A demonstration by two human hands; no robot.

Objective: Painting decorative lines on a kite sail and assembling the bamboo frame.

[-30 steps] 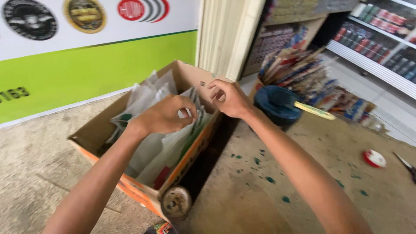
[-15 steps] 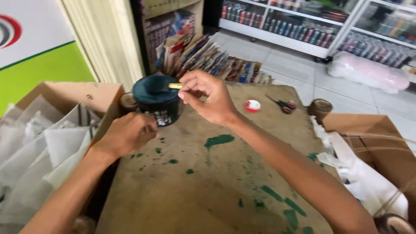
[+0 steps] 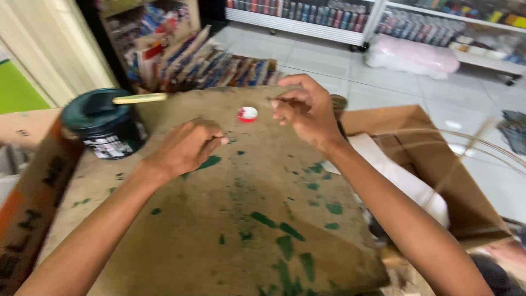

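A: What are the hands working over?

B: A brown cardboard sheet (image 3: pixel 219 230) smeared with green paint, in a shop with a pale tiled floor (image 3: pixel 329 60) and stocked shelves (image 3: pixel 307 13) at twelve o'clock.

A: And the hands themselves?

B: The left hand (image 3: pixel 186 148) hovers low near the centre, fingers curled loosely; whether it pinches anything, I cannot tell. The right hand (image 3: pixel 304 112) sits at one o'clock, fingers half curled and blurred, so I cannot tell if it holds something.

A: What's nearest?

B: A small red-and-white cap (image 3: pixel 247 114) lies between the hands, just beside the right fingertips. A dark paint can (image 3: pixel 104 129) with a stick (image 3: pixel 139 98) across it stands at ten o'clock.

A: Room at the edges?

B: An open carton (image 3: pixel 438 164) borders three o'clock and another carton (image 3: pixel 27 181) nine; the sheet's near half is bare.
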